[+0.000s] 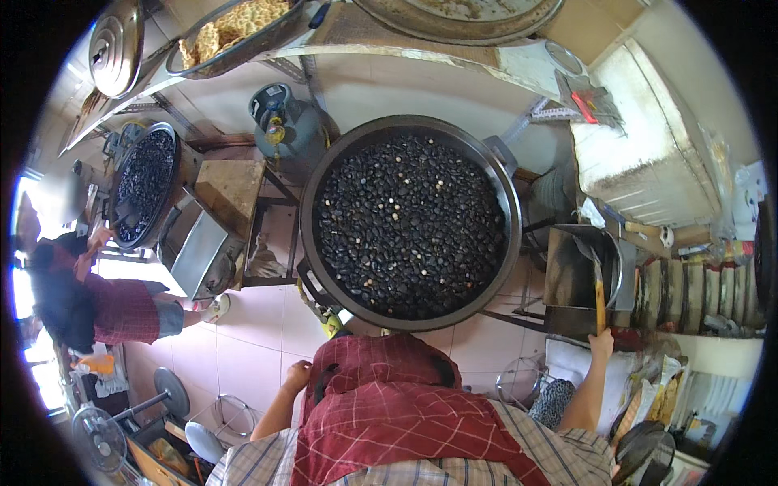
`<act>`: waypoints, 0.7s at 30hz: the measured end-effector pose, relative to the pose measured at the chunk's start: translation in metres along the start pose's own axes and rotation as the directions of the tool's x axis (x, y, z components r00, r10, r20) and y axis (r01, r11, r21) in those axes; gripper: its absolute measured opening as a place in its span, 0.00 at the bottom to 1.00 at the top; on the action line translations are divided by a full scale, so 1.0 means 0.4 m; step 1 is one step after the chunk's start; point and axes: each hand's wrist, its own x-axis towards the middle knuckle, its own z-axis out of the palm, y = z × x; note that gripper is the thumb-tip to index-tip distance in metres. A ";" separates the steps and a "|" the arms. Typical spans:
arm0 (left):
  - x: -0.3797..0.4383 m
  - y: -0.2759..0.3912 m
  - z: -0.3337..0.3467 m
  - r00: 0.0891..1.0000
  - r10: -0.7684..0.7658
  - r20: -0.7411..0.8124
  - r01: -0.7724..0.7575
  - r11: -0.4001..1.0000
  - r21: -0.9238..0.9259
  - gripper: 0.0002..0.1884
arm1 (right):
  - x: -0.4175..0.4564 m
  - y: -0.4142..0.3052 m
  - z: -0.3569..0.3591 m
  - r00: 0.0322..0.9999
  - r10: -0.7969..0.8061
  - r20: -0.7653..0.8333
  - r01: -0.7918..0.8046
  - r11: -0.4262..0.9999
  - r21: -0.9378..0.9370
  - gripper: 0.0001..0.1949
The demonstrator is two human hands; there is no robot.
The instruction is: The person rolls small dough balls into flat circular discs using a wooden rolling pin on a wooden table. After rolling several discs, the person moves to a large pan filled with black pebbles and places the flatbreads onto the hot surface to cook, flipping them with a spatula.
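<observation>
My right hand (601, 343) grips the wooden handle of a metal-bladed tool (598, 291), whose blade reaches over a dark metal box (568, 267) on the right. Beside my apron, my left hand (299, 373) hangs with its fingers curled; whether it holds anything does not show. In front of me stands a large round metal pan (516, 225) with side handles, filled with black pebbles (413, 243) and a few scattered pale ones.
A gas cylinder (292, 130) stands behind the pan. At the left a person in a red apron (121, 310) holds a tool over a second pebble pan (146, 182). Flatbread (234, 30) lies in a tray on the shelf. A fan (102, 437) is lower left.
</observation>
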 end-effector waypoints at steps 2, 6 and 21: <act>0.014 0.031 -0.015 1.000 0.019 0.018 -0.019 0.999 -0.048 0.17 | 0.002 0.015 0.016 0.996 -0.092 0.011 0.086 0.964 0.253 0.21; 0.013 0.058 -0.003 1.000 0.026 -0.009 -0.027 0.996 -0.091 0.17 | -0.107 0.023 0.147 0.948 -0.189 -0.255 0.264 0.917 0.299 0.13; 0.088 -0.070 0.026 0.999 0.013 -0.035 -0.024 0.943 -0.333 0.16 | -0.587 -1.084 0.094 0.472 -0.836 -0.279 0.866 0.381 0.323 0.38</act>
